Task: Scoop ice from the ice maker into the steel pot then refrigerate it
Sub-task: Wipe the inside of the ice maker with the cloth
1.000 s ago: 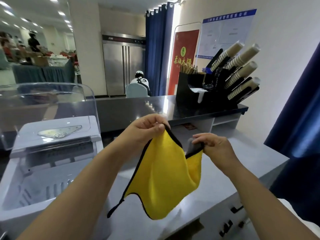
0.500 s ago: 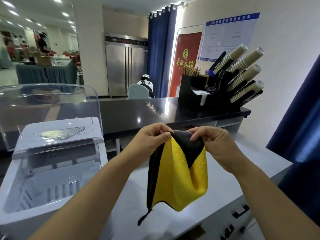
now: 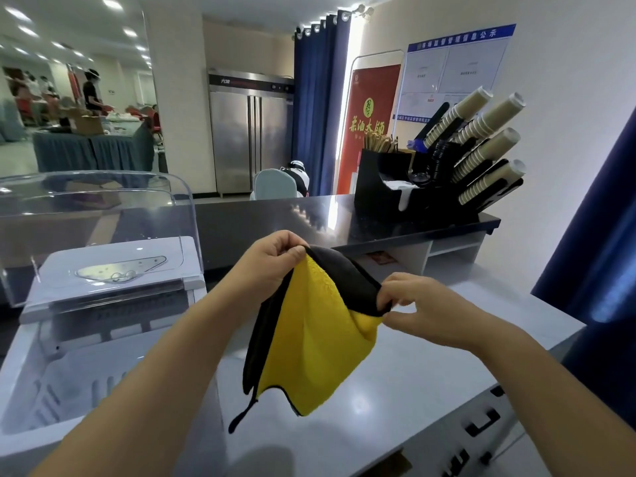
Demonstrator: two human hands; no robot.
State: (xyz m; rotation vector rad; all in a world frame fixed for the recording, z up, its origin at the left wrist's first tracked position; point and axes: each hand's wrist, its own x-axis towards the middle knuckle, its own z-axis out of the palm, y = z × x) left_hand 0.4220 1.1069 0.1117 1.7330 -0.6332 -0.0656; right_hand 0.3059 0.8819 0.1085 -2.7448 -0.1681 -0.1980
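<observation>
Ice maker (image 3: pixel 96 304) sits low left on my feed, clear lid (image 3: pixel 86 215) tipped up and back, white bin inside exposed (contents I can't make out). Steel fridge (image 3: pixel 253 132) stands far back against wall, doors closed. Just right of ice maker, cloth (image 3: pixel 309 339) hangs above grey counter (image 3: pixel 395 390), yellow face toward me, black backing folded over top. Left hand (image 3: pixel 272 259) pinches upper corner, fingers curled tight. Right hand (image 3: pixel 423 311) pinches black edge at other end. Cup rack (image 3: pixel 447 173) on dark bar behind.
</observation>
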